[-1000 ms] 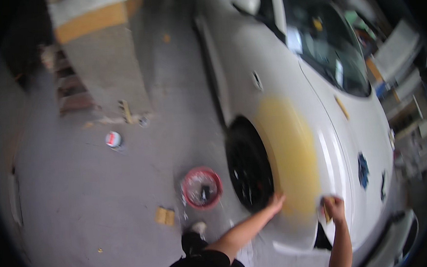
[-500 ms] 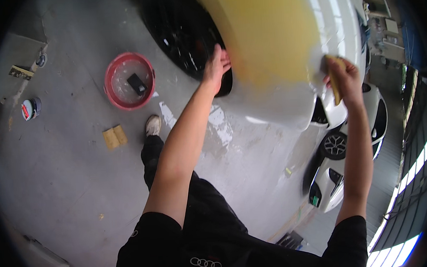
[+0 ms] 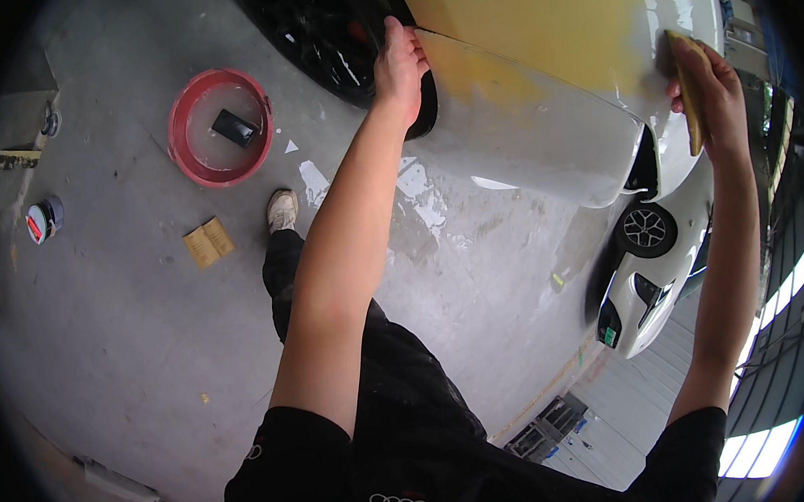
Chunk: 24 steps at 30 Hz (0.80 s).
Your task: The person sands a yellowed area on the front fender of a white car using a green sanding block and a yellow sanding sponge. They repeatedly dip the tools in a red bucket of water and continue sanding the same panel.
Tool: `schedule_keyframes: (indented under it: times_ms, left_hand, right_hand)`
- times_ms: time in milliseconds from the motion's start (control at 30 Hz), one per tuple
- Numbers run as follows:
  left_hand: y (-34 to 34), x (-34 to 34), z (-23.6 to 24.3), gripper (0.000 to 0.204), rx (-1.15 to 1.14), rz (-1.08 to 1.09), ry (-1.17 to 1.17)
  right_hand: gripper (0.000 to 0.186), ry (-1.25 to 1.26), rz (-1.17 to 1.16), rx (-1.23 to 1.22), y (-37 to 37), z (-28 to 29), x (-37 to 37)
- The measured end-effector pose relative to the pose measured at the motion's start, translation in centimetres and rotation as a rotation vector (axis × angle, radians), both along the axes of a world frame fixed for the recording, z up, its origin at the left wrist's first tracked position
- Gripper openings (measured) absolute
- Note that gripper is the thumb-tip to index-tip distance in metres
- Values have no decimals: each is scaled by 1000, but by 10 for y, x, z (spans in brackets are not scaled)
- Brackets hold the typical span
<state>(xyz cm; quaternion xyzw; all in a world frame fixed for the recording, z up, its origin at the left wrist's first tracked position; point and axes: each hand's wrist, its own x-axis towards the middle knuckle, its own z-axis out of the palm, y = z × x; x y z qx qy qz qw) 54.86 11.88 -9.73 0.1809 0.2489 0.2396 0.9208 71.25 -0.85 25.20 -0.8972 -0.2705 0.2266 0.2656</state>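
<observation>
A white car body [image 3: 543, 155] curves across the top, with a broad yellow patch [image 3: 536, 31] on its paintwork and dull grey areas around the patch's edges. My right hand [image 3: 716, 89] is closed on a yellow-brown sheet of sandpaper [image 3: 686, 86], held against the panel beside the patch; the face toward the car is hidden. At the wheel arch, my left hand [image 3: 398, 72] rests by the panel edge, thumb up and fingers a little bent, holding nothing visible. Behind it is the dark wheel [image 3: 325, 39].
A red basin [image 3: 176, 127] of cloudy water holds a black block [image 3: 235, 129]. Nearby on the floor lie a tan paper sheet [image 3: 208, 242] and a round tin [image 3: 45, 220]. Wet patches [image 3: 422, 195] shine by my shoe [image 3: 282, 210]. Another white car [image 3: 648, 282] stands at right.
My right hand and the sandpaper have moved right and up in view. My left hand also appears higher at the wheel arch. The whole view has shifted somewhat.
</observation>
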Motion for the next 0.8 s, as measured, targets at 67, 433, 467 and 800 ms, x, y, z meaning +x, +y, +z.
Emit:
schedule_keyframes:
  times_ms: [67, 433, 467, 800]
  left_hand:
    - [0, 0, -3, 72, -6, -5, -47]
    - [-6, 3, 4, 77, -3, 17, -104]
    - [-9, 3, 5, 76, -4, 33, -92]
    - [-18, 2, 14, 82, 52, 113, 22]
  right_hand:
    - [37, -7, -10, 8, -1, 0, 0]
    - [37, -80, 74, -24, -11, 1, 13]
    - [37, -44, 85, 9, -12, 2, 14]
    - [31, 65, -31, 16, 1, -2, -5]
